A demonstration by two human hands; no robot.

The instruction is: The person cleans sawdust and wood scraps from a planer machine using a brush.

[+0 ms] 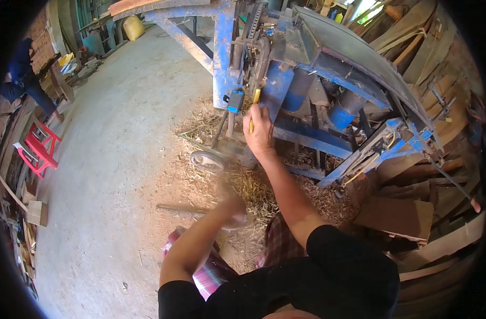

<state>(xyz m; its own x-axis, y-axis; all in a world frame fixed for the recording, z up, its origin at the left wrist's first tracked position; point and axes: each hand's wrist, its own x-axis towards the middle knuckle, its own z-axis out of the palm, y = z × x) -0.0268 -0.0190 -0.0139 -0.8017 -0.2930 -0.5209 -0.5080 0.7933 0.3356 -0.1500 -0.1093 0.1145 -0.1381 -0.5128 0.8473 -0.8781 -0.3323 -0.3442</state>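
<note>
Pinching a yellow stick (257, 97) at the near edge of the blue machine (222, 58), the right hand (260, 130) could drop it into the shavings (251, 186) if that grip slackened; the left hand's (233, 207) grip is too blurred to tell.

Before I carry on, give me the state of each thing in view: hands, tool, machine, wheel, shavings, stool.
Right hand, fingers closed on the yellow tool
Yellow tool, held beside the machine
Left hand, blurred; grip unclear
Blue machine, paint worn; running or off, can't tell
Wheel, low, near shavings
Shavings, loose, scattered
Red stool, unoccupied
</note>
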